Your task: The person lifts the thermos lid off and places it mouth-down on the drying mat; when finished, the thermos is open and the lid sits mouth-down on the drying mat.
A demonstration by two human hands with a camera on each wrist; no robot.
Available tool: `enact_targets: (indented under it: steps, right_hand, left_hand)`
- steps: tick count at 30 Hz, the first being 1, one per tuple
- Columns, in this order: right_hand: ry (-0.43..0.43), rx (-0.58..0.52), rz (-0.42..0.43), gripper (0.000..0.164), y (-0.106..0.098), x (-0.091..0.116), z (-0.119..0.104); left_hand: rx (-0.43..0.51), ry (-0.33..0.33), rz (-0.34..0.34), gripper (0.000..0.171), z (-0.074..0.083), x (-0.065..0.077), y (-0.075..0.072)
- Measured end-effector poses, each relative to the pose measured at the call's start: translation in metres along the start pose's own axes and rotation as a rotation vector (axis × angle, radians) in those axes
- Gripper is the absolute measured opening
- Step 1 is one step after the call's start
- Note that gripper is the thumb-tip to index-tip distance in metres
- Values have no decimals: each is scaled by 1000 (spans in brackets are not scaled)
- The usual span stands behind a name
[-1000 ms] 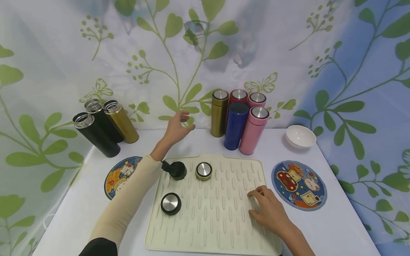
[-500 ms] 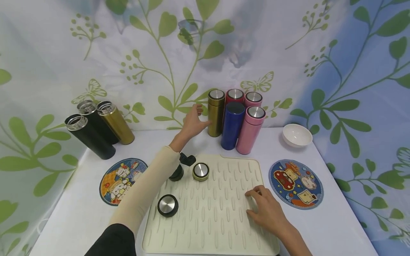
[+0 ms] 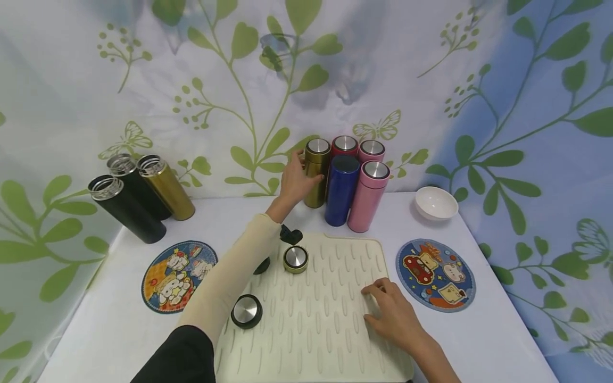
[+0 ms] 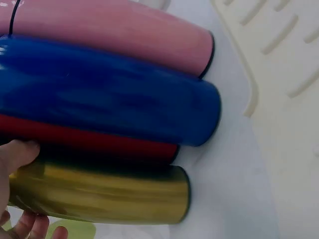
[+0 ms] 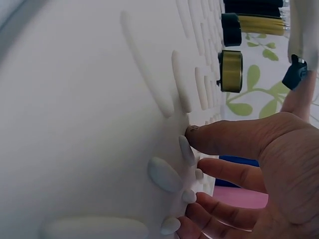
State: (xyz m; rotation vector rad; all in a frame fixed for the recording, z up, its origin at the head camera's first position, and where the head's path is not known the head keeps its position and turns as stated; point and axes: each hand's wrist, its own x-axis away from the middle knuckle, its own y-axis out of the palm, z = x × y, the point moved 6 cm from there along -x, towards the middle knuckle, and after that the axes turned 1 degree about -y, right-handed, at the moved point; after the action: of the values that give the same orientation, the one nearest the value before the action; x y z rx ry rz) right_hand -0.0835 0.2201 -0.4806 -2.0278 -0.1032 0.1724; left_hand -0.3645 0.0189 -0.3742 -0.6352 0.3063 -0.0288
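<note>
My left hand (image 3: 296, 183) is at the gold thermos (image 3: 318, 166) at the back, thumb on one side and fingers on the other, holding its upper part. In the left wrist view the thumb (image 4: 19, 153) lies along the gold thermos beside the red thermos (image 4: 109, 142). Close by stand a blue thermos (image 3: 342, 191) and two pink ones, the nearer pink thermos (image 3: 367, 199) in front. My right hand (image 3: 392, 314) rests with loosely bent fingers on the cream ridged mat (image 3: 325, 330), fingertips down on it and nothing held.
A gold lid (image 3: 295, 259) and a black lid (image 3: 246, 311) lie on the mat; another black lid (image 3: 261, 266) is mostly behind the sleeve. Lidless thermoses (image 3: 129, 207), two black and one gold, stand left. Round placemats (image 3: 436, 274) flank the mat; a white bowl (image 3: 436, 204) sits back right.
My left hand has moved right across the back, from beside the left wall pattern to the gold thermos. The right hand has stayed on the mat. The head view has shifted slightly.
</note>
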Motion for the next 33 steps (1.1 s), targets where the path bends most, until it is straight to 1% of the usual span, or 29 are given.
enact_targets:
  steps: [4,7,8,12,15,16,18,21,23,25,28,31,33]
  right_hand:
    - [8,9,-6,48,-1,0,-2]
    - [5,20,-6,48,-2,0,-2]
    - [3,21,-4,48,-3,0,-2]
    - [-12,17,11,48,-3,0,-1]
    - [-17,12,18,48,0,0,1]
    - [-17,8,16,48,1,0,1]
    - [-13,7,7,48,4,0,1]
    - [-9,4,-7,48,6,-1,-2]
    - [-10,6,-4,47,5,-1,-4]
    - [-11,8,6,47,2,-1,-5]
    - [-12,13,19,47,0,0,-5]
    - [-16,11,17,47,0,0,-3]
    - [-21,5,15,47,2,-1,-2]
  left_hand:
    - [-68,-11,2,86,-3,0,-3]
    - [-58,-19,-10,81,-8,4,-5]
    - [-38,-19,-12,80,-9,5,-6]
    - [103,7,-16,78,-15,13,-10]
    - [193,22,-15,77,-19,23,-13]
    - [209,23,-8,76,-21,27,-15]
    - [242,22,21,75,-24,37,-23]
    - [289,15,83,72,-29,57,-42]
    - [322,23,120,70,-29,70,-56]
    - [368,37,141,67,-25,81,-70]
    - [474,77,144,65,-15,95,-88]
    - [615,103,131,63,-6,107,-103]
    - [680,118,115,64,0,114,-112]
